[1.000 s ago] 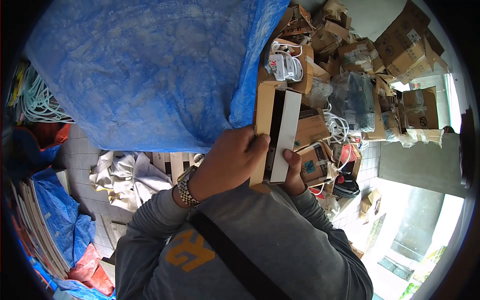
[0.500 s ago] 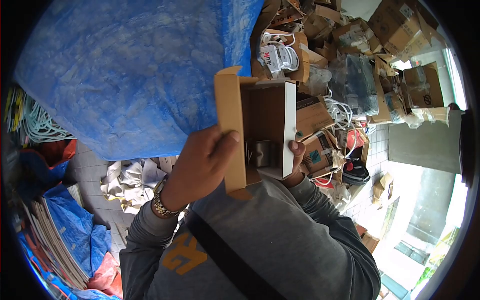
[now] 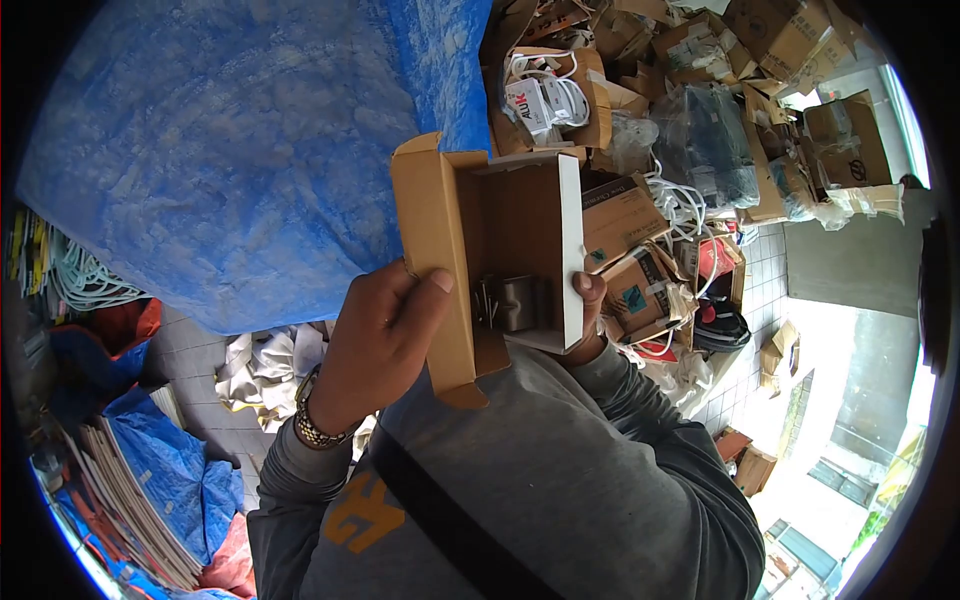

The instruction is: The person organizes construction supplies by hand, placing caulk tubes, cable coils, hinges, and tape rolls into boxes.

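I hold a small cardboard box (image 3: pixel 520 225) in front of my chest, its lid folded open to the left. Brown inside, it has a white edge on the right. My left hand (image 3: pixel 382 330), with a watch at the wrist, pinches the lid flap (image 3: pixel 432 260), thumb on its inner side. My right hand (image 3: pixel 592 310) grips the box's right wall, thumb at the rim and the other fingers mostly hidden behind it. Inside, near the lower end, lie a shiny metal piece (image 3: pixel 518 303) and several thin screws or nails (image 3: pixel 487 302).
A blue tarpaulin (image 3: pixel 220 150) covers something large ahead on the left. Cardboard boxes (image 3: pixel 625 215) and white cables (image 3: pixel 680 205) are piled at the right. Crumpled pale cloth (image 3: pixel 265 370) lies on the tiled floor, and stacked boards (image 3: pixel 135 490) stand lower left.
The box and both hands have shifted slightly left in view. The lid is tilted wider open, showing more of the metal piece and the thin screws or nails.
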`<move>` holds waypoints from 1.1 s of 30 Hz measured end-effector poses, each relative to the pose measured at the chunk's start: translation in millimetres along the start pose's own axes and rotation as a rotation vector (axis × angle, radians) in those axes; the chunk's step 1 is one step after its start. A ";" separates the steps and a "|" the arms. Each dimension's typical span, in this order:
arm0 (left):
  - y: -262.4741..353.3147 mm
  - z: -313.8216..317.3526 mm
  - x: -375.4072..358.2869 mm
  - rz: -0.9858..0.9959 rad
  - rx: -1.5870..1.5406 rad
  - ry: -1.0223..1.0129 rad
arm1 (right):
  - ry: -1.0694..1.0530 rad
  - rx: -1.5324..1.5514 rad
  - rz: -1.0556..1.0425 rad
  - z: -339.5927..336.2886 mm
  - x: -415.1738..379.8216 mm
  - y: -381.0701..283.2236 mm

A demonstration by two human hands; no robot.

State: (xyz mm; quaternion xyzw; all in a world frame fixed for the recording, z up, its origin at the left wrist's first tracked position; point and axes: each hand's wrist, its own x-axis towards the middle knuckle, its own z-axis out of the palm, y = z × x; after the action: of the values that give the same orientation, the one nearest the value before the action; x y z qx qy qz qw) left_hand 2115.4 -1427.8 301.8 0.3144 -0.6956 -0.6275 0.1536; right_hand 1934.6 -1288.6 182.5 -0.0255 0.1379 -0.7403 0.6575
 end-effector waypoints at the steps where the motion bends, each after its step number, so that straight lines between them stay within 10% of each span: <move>1: 0.8 1.4 0.6 -0.001 0.001 -0.001 | 0.024 -0.050 0.013 0.3 -1.4 0.5; 11: -10.1 32.3 8.9 0.098 0.328 -0.022 | -0.042 -1.004 -0.120 19.4 19.9 9.2; 17: -40.1 27.3 10.8 0.193 0.102 0.042 | 0.050 -1.060 -0.207 19.8 24.8 18.6; 22: -31.6 11.3 2.9 -0.113 0.133 -0.140 | 0.127 -1.149 -0.190 26.2 23.0 30.0; 28: -51.8 9.9 -1.4 0.091 -0.283 -0.133 | 0.147 -1.049 -0.207 14.8 24.5 48.6; 33: -54.0 6.8 -2.2 0.221 0.065 -0.128 | 0.211 -0.976 -0.181 26.5 16.9 56.8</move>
State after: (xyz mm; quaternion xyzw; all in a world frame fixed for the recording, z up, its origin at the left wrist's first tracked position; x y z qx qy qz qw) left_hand 2126.2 -1421.9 248.7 0.1998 -0.7543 -0.6027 0.1669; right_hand 1993.1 -1315.2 192.1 -0.2668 0.5309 -0.6420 0.4845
